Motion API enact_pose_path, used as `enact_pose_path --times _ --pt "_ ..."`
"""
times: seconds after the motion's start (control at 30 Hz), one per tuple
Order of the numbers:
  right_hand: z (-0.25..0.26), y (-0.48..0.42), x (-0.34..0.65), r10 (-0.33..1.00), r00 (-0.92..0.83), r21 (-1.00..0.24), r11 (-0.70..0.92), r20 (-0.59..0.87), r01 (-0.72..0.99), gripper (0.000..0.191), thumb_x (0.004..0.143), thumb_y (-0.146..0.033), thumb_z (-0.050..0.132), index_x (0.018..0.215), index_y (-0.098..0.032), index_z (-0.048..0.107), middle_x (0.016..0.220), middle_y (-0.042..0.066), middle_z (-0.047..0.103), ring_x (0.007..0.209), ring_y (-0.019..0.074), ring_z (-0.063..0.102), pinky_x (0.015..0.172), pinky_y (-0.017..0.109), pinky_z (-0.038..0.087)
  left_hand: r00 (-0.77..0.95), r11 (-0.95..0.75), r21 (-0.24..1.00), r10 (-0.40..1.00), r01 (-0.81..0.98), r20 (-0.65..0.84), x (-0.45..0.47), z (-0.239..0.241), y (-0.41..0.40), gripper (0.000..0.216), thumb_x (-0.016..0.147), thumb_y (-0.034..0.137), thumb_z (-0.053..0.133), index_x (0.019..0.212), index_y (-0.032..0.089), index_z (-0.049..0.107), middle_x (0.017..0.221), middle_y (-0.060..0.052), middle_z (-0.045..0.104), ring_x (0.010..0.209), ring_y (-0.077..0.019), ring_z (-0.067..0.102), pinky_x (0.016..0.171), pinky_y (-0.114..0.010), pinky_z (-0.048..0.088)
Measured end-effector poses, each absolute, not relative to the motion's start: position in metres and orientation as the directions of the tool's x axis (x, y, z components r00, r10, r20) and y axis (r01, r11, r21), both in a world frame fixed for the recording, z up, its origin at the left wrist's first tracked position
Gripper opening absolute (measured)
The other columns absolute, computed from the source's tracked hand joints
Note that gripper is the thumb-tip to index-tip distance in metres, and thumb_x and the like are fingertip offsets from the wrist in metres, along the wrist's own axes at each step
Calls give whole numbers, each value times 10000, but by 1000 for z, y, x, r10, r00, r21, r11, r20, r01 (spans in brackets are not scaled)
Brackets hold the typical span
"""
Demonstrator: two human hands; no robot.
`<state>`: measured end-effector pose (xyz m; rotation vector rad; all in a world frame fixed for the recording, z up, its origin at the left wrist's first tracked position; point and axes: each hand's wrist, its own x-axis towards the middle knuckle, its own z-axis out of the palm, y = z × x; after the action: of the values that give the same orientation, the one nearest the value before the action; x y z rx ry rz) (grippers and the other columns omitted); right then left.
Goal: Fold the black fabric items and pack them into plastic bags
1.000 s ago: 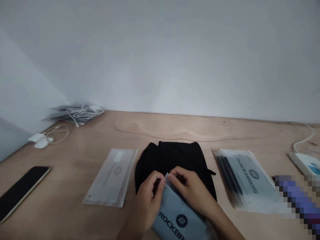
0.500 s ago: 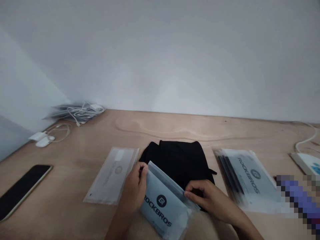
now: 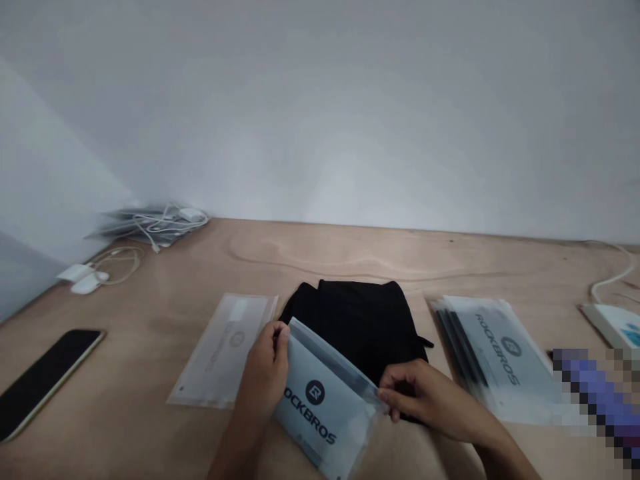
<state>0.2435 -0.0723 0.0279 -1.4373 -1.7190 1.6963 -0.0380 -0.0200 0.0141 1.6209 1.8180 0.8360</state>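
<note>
Between my hands is a translucent plastic zip bag (image 3: 325,407) printed with a round logo and dark lettering, tilted with its top edge running down to the right. My left hand (image 3: 267,363) grips its upper left corner, thumb in front. At the right end of the top strip, my right hand (image 3: 417,397) pinches the bag between thumb and finger. Behind it on the table lies folded black cloth (image 3: 365,307), partly covered by the bag and my right hand. Something pale blue-grey fills the bag; its kind cannot be made out.
Left of the cloth lies a flat, pale printed bag (image 3: 220,360). A stack of similar filled bags (image 3: 510,353) sits to the right. A phone (image 3: 47,380) rests at far left; cables (image 3: 173,220) lie over grey packets behind. A white box (image 3: 613,327) stands at the right edge.
My right hand has slid a little right along the top strip to the bag's corner. The bag and my left hand have shifted slightly left.
</note>
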Motion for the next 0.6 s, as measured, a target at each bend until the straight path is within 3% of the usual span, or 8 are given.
enact_pose_path --times 0.17,0.33,0.47,0.6 --pt "30 -68 236 861 -427 -933 -133 -275 334 256 990 -424 578 979 -227 741 854 11 714 795 180 629 726 288 466 -82 54 770 997 636 -2 -36 16 -22 316 942 475 383 865 245 584 739 -21 644 723 -256 645 706 -371 513" --pt "31 -64 208 864 -452 -954 -95 -221 285 242 927 -350 658 1144 -278 738 843 -21 681 742 161 600 703 270 466 121 -100 799 992 592 34 -18 27 -37 294 1004 429 384 891 241 579 795 -7 650 732 -216 644 711 -332 503" --pt "32 -65 188 860 -430 -937 -141 -276 320 182 790 -324 787 945 -230 772 856 3 708 793 197 628 734 288 494 173 -179 779 981 601 92 -9 25 -48 257 1027 369 397 907 244 587 888 -29 652 819 -212 652 767 -334 519" --pt "29 -66 184 861 -403 -950 -294 -310 105 249 783 -428 808 842 -205 714 783 1 682 744 189 616 661 272 484 -77 -228 754 935 616 346 -12 15 -54 179 971 351 526 1080 246 621 1187 -100 598 1178 -287 593 1021 -451 485"
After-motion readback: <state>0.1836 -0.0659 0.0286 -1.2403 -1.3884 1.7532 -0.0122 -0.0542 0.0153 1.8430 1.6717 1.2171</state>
